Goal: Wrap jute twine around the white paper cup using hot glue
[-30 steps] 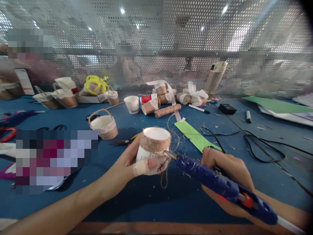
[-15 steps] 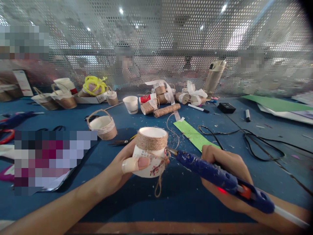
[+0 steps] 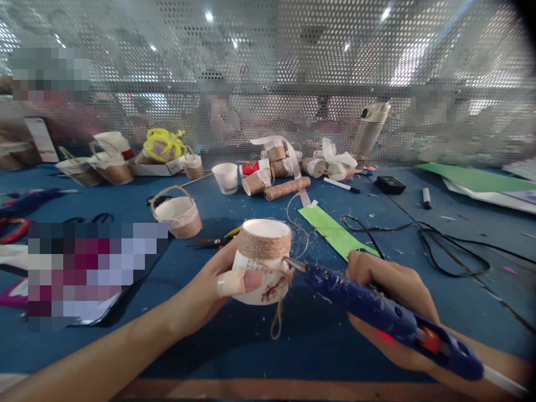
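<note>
My left hand [image 3: 228,273] grips a white paper cup [image 3: 255,287], its thumb, with a bandage round it, across the front. Jute twine [image 3: 264,245] is wound round the cup's upper part, and a loose loop of twine [image 3: 276,321] hangs below. In my right hand [image 3: 389,296] is a blue glue gun [image 3: 368,304], with a white glue stick [image 3: 505,382] poking from its rear. The gun's metal nozzle points at the cup's right side, at the lower edge of the winding; whether it touches I cannot tell. Scissors [image 3: 207,243] lie behind my left hand, partly hidden.
A twine-wrapped cup with a handle [image 3: 178,215] stands left of centre. Behind are a roll of twine [image 3: 287,188], a plain paper cup [image 3: 225,178] and several finished cups. A green strip [image 3: 333,229] and a black cable [image 3: 444,262] lie right. A perforated metal screen [image 3: 268,67] rises behind.
The cup and both hands have shifted slightly right in the view. The nozzle still sits at the cup's right side, and both hands keep their hold.
</note>
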`<control>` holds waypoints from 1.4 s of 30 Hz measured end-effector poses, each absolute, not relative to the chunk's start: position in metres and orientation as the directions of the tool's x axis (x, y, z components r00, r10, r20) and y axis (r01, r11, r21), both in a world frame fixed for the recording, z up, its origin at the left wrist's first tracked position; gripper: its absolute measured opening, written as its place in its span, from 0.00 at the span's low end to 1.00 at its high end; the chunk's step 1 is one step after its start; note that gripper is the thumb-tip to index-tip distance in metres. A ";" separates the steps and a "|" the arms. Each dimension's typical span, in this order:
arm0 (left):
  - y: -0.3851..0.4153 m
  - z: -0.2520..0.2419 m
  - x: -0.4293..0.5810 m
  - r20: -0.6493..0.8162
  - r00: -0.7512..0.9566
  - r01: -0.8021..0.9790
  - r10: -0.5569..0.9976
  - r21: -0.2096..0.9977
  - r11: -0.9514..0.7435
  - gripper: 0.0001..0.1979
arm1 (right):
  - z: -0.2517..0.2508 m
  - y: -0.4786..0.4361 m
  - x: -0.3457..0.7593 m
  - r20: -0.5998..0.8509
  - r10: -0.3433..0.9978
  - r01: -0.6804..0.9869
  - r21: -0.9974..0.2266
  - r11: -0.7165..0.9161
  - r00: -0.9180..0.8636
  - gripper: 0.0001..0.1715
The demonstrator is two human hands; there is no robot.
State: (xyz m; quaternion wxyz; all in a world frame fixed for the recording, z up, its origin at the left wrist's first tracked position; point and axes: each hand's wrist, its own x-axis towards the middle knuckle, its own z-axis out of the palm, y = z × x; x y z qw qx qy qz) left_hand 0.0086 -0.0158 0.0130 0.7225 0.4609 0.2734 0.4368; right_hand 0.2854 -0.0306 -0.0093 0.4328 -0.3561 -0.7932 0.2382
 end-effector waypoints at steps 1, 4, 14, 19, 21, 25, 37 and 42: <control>-0.017 0.014 0.008 0.012 0.472 -0.382 0.882 0.904 0.192 0.20 | -0.010 -0.030 0.287 0.510 0.775 0.361 -0.689 0.628 -0.374 0.15; -0.019 0.015 0.008 0.015 0.479 -0.378 0.878 0.906 0.191 0.20 | -0.012 -0.028 0.291 0.482 0.786 0.371 -0.700 0.611 -0.387 0.18; -0.019 0.020 0.011 -0.012 0.475 -0.407 0.880 0.884 0.231 0.22 | -0.012 -0.026 0.290 0.466 0.791 0.378 -0.702 0.603 -0.396 0.19; -0.022 0.020 0.011 -0.078 0.424 -0.340 0.902 0.910 0.239 0.24 | -0.010 -0.029 0.287 0.517 0.767 0.343 -0.692 0.635 -0.379 0.15; -0.021 0.018 0.009 -0.080 0.412 -0.333 0.907 0.914 0.232 0.26 | -0.010 -0.029 0.286 0.512 0.772 0.350 -0.693 0.630 -0.376 0.15; -0.018 0.015 0.007 -0.043 0.441 -0.363 0.897 0.905 0.222 0.24 | -0.009 -0.029 0.286 0.520 0.770 0.353 -0.688 0.634 -0.370 0.15; -0.019 0.017 0.007 -0.026 0.447 -0.377 0.894 0.901 0.215 0.24 | -0.012 -0.024 0.293 0.493 0.758 0.406 -0.645 0.647 -0.427 0.19; -0.020 0.015 0.007 -0.088 0.406 -0.305 0.910 0.925 0.226 0.28 | -0.010 -0.027 0.291 0.510 0.723 0.396 -0.611 0.686 -0.466 0.16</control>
